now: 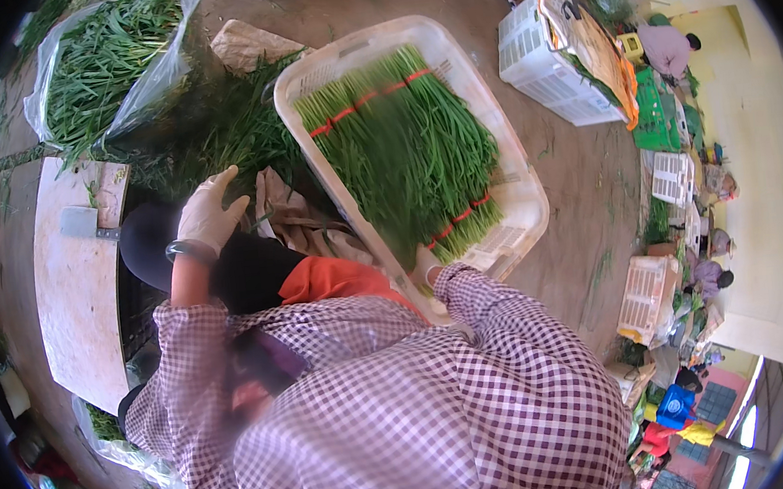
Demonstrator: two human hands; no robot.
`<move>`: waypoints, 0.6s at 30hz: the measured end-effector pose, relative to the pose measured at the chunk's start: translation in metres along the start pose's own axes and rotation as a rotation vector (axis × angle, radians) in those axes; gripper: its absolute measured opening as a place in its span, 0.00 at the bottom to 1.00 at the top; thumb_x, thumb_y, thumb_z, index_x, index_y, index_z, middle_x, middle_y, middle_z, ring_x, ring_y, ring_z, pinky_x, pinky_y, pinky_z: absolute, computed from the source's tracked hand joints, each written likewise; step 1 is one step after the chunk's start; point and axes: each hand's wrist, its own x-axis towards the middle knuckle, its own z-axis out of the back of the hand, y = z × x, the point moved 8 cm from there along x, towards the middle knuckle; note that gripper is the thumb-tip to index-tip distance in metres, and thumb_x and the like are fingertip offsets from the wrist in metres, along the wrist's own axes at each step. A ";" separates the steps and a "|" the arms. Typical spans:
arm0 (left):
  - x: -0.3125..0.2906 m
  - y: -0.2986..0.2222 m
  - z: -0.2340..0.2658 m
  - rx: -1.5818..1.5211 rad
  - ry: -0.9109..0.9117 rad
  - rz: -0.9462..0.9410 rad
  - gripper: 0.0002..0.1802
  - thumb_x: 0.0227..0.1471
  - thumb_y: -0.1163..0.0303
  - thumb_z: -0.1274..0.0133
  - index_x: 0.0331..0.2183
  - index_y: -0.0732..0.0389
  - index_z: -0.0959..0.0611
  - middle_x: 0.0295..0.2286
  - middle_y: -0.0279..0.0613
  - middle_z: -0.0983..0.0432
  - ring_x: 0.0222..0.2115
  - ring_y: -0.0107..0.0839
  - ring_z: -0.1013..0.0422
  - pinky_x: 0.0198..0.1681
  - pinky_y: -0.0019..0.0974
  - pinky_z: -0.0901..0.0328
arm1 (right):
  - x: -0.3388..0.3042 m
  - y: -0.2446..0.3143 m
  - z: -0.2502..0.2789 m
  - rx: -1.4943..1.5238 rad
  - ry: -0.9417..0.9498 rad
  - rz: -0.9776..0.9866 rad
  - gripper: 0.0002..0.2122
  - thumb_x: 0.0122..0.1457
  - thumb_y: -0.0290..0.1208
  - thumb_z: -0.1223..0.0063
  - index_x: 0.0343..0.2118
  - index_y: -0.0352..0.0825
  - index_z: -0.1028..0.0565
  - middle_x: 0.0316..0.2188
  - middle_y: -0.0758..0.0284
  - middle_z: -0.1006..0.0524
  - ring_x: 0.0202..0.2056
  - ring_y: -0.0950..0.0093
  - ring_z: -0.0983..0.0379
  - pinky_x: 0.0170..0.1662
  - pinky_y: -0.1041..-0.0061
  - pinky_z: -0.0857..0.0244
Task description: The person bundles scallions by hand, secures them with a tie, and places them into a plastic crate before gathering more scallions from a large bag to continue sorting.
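Note:
A white plastic crate (522, 198) stands in front of me, filled with long green chive-like stalks (420, 140) laid side by side in bunches. Red bands cross the stalks near the far and near ends. My right hand (424, 267), in a pale glove, reaches over the crate's near left side and touches the stalks there; its fingers are largely hidden among them. Left of the crate, my gloved left hand (207, 212) is raised above my dark-clad knee, fingers apart and holding nothing. Some stalks left of the middle are blurred.
Loose greens (232, 128) lie on the ground left of the crate. A clear plastic bag of greens (115, 59) stands at far left, above a pale board (79, 290). Another white crate (533, 55) stands at far right. Other people work along the yellow wall.

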 end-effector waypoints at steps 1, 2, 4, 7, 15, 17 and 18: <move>-0.001 0.003 0.001 0.005 -0.017 0.008 0.29 0.47 0.64 0.43 0.53 0.57 0.28 0.47 0.50 0.28 0.49 0.45 0.33 0.52 0.39 0.38 | 0.015 -0.019 -0.015 -0.097 -0.002 -0.036 0.49 0.32 0.42 0.27 0.55 0.21 0.44 0.46 0.47 0.29 0.48 0.55 0.30 0.48 0.69 0.33; -0.002 0.005 0.002 0.004 -0.031 0.004 0.29 0.47 0.63 0.43 0.53 0.57 0.28 0.46 0.50 0.28 0.48 0.46 0.32 0.52 0.39 0.38 | 0.026 -0.025 -0.020 -0.187 -0.004 -0.070 0.50 0.32 0.44 0.28 0.55 0.21 0.44 0.46 0.46 0.29 0.48 0.55 0.31 0.49 0.69 0.33; -0.004 0.009 0.003 -0.011 -0.073 -0.020 0.29 0.47 0.64 0.43 0.52 0.57 0.28 0.46 0.50 0.28 0.47 0.46 0.32 0.51 0.39 0.37 | 0.016 -0.008 -0.007 -0.268 0.137 -0.117 0.51 0.33 0.51 0.30 0.56 0.22 0.43 0.47 0.46 0.29 0.50 0.57 0.30 0.49 0.69 0.33; -0.001 0.003 0.001 -0.023 -0.057 -0.018 0.28 0.47 0.64 0.43 0.52 0.57 0.27 0.46 0.49 0.27 0.46 0.46 0.31 0.49 0.40 0.36 | -0.037 0.071 0.075 -0.524 0.381 -0.181 0.35 0.40 0.56 0.37 0.44 0.29 0.24 0.42 0.53 0.23 0.45 0.59 0.26 0.46 0.65 0.32; -0.012 0.005 0.014 -0.034 -0.094 -0.032 0.27 0.45 0.63 0.43 0.48 0.60 0.25 0.42 0.52 0.26 0.44 0.48 0.30 0.47 0.41 0.35 | 0.010 0.169 0.071 -0.074 0.229 0.137 0.18 0.53 0.43 0.48 0.37 0.31 0.22 0.39 0.48 0.24 0.41 0.54 0.26 0.42 0.62 0.32; -0.005 -0.005 0.018 -0.061 -0.083 -0.090 0.26 0.44 0.62 0.43 0.47 0.61 0.24 0.40 0.53 0.25 0.42 0.48 0.29 0.46 0.42 0.34 | -0.031 0.225 0.099 0.087 0.221 0.212 0.17 0.54 0.39 0.48 0.38 0.29 0.23 0.37 0.49 0.23 0.37 0.57 0.23 0.38 0.63 0.30; -0.004 -0.010 0.020 -0.073 -0.040 -0.084 0.26 0.44 0.62 0.43 0.46 0.61 0.24 0.39 0.53 0.24 0.41 0.48 0.28 0.45 0.42 0.34 | -0.021 0.216 0.081 0.086 0.257 0.224 0.17 0.54 0.39 0.48 0.38 0.29 0.23 0.37 0.49 0.23 0.36 0.58 0.23 0.38 0.63 0.30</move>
